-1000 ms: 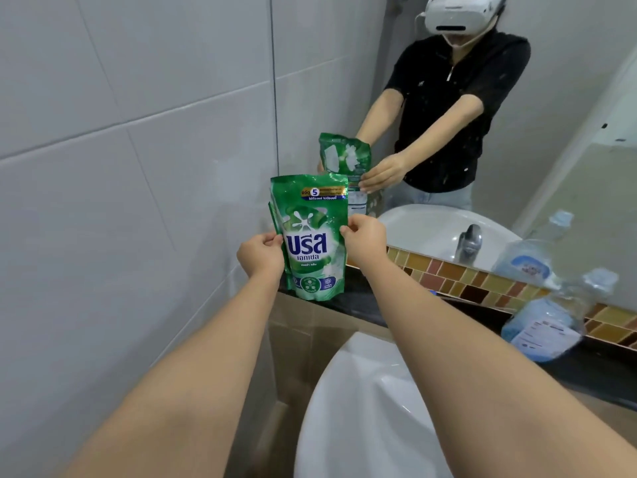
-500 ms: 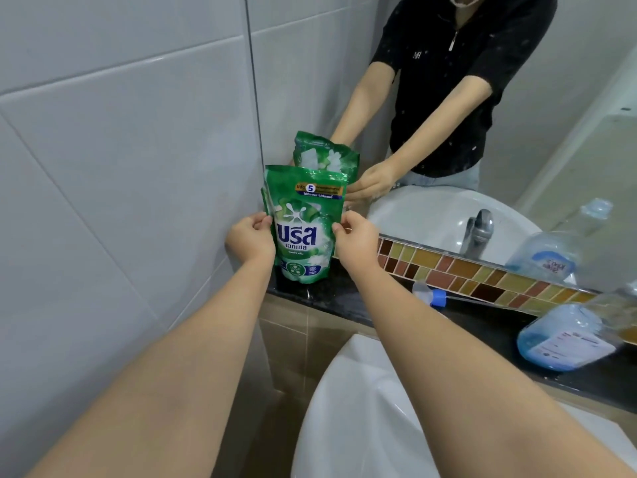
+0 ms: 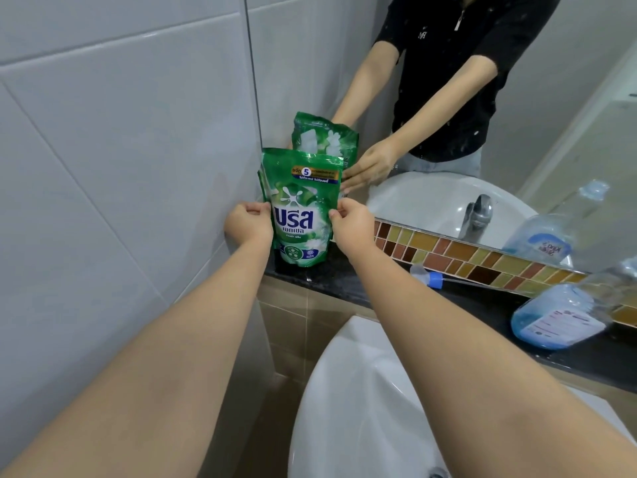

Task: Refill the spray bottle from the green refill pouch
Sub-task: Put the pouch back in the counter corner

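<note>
The green refill pouch [image 3: 300, 205] stands upright on the black ledge [image 3: 344, 281] in the corner by the tiled wall. My left hand [image 3: 248, 224] pinches its left edge and my right hand [image 3: 350, 222] pinches its right edge at mid height. At the right, a clear bottle [image 3: 565, 315] with blue liquid leans on the ledge; its top runs out of frame. A small blue-and-clear cap piece [image 3: 427, 276] with a thin tube lies on the ledge between pouch and bottle.
A white basin [image 3: 362, 408] sits below the ledge in front of me. A mirror [image 3: 448, 115] above a mosaic tile strip [image 3: 482, 260] reflects the person, pouch, tap and bottle. The grey tiled wall [image 3: 120, 167] closes the left side.
The pouch has come down from being held above the ledge to standing on it in the corner. Both hands stayed on its sides, and the camera tilted downward.
</note>
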